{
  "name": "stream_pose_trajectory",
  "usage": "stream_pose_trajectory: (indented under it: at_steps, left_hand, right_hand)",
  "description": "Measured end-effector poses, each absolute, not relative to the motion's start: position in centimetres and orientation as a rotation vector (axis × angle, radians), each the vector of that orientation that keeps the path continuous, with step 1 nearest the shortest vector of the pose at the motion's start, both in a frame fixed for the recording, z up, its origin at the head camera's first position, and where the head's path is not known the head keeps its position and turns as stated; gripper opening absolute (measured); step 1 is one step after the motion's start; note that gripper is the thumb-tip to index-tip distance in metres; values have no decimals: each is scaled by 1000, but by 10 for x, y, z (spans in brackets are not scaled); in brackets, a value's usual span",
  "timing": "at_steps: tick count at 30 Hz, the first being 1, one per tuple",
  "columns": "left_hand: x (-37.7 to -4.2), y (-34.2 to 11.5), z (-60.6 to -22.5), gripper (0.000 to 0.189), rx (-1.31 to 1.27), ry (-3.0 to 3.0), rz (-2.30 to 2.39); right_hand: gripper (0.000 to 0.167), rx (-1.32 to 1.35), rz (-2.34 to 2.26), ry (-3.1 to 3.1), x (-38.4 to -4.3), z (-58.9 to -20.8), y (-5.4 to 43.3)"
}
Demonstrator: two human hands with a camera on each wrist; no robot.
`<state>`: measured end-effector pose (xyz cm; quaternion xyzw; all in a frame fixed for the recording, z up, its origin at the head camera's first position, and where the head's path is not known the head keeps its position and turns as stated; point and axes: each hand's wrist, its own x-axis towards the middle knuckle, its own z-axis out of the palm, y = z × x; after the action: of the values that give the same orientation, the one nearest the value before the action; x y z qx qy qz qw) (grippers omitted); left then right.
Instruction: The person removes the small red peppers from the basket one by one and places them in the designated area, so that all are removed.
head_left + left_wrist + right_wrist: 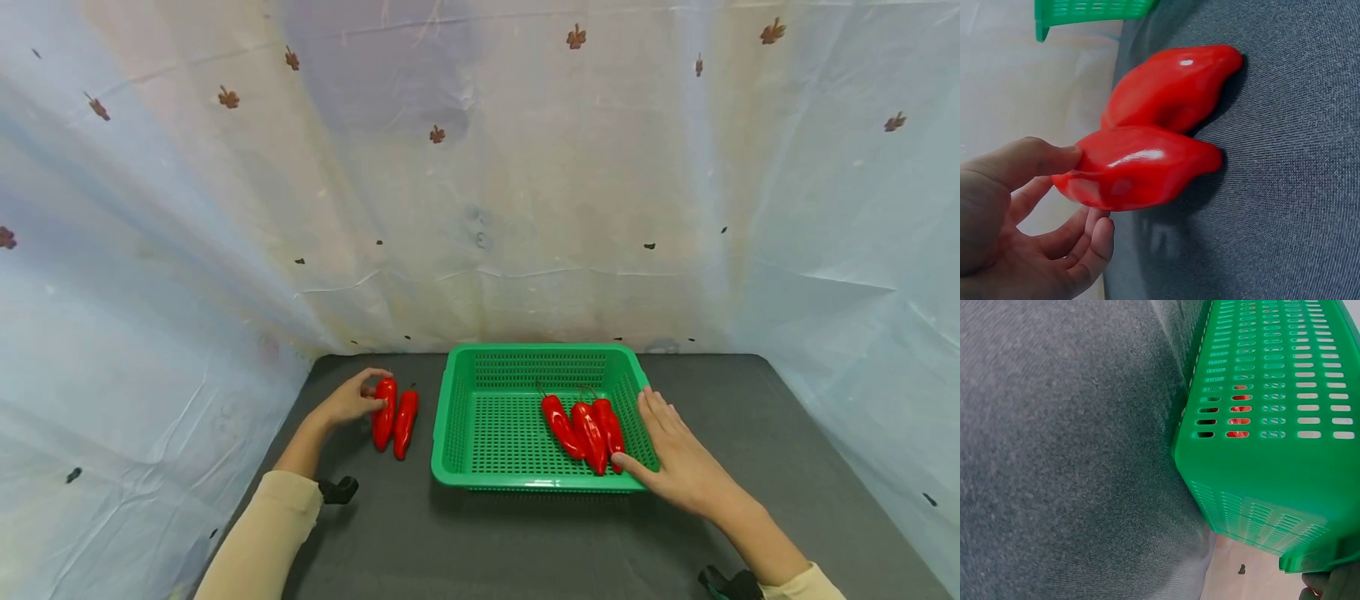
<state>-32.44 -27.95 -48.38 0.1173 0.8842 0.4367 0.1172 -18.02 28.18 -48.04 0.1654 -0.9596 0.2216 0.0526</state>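
My left hand pinches the upper end of a glossy red chili pepper on the left of the table. In the left wrist view the thumb presses one side of that pepper, with fingertips partly hidden behind it. A second red pepper lies right beside it, untouched. Three more red peppers lie together at the right inside a green plastic basket. My right hand rests at the basket's right rim with straight fingers, its thumb reaching over the front right corner.
The dark grey cloth-covered table extends around the basket. Pale plastic sheeting with small brown and black marks hangs at the back and both sides. The basket's slotted wall fills the right of the right wrist view.
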Motion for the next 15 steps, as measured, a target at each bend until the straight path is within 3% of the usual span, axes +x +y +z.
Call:
stream_pose_trajectory:
  at_steps: [15]
  left_hand:
    - [-332,-284,-500,52,277,2587,1215]
  right_hand:
    - [105,500,681,-2910,-180,-479,281]
